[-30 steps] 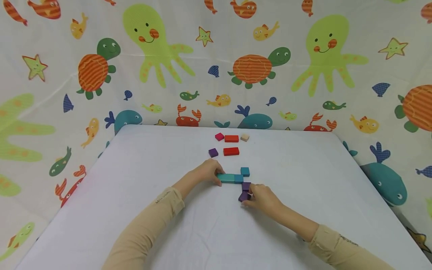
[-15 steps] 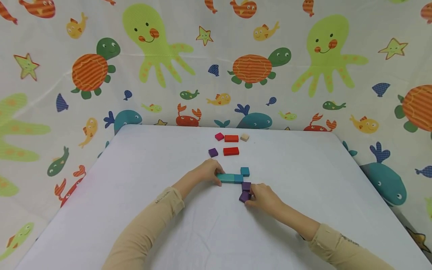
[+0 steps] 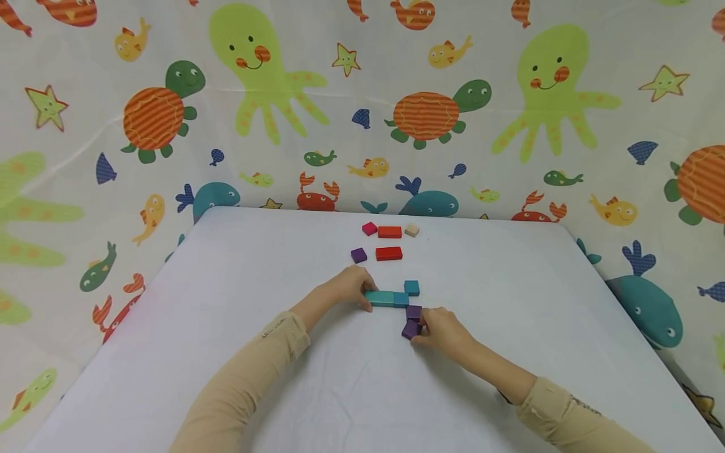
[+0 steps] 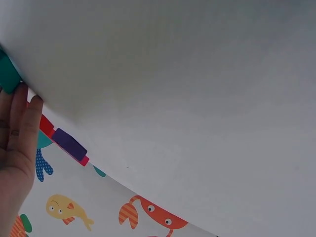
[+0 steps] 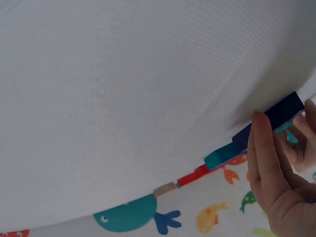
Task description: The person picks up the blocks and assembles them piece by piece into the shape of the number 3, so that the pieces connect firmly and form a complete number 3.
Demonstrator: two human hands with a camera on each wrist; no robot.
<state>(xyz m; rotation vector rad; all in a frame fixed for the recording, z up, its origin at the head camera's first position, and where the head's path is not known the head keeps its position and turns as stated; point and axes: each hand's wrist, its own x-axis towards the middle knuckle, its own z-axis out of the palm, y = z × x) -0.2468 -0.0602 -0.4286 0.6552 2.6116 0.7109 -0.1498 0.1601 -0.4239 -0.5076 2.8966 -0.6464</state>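
Nearest, two tan sleeves reach in over the white desk (image 3: 340,390), the left sleeve (image 3: 243,377) from the bottom left of the frame and the right sleeve (image 3: 572,412) from the bottom right. The right hand (image 3: 446,332), right of centre and a little below the middle, grips the nearer purple block (image 3: 410,330), its thumb at the near edge and a finger at the right side of the farther purple block (image 3: 413,313). The nearer one is turned askew against the other.

Just left of centre, the left hand (image 3: 347,287) pinches the left end of a teal block (image 3: 381,299). A blue block (image 3: 401,300) touches the teal one's right end, and the farther purple block lies just below its right corner. A second blue block (image 3: 411,288) lies just above that corner; whether they touch, I cannot tell.

Farther up the frame, near the centre, lie a third purple block (image 3: 359,255) and, right of it, a long red block (image 3: 389,253). Close to the far edge come a pink block (image 3: 369,228), another red block (image 3: 389,232) and a beige block (image 3: 411,230), in a row from left to right. Behind everything, a white cloth (image 3: 362,69) printed with sea animals fills the upper frame.
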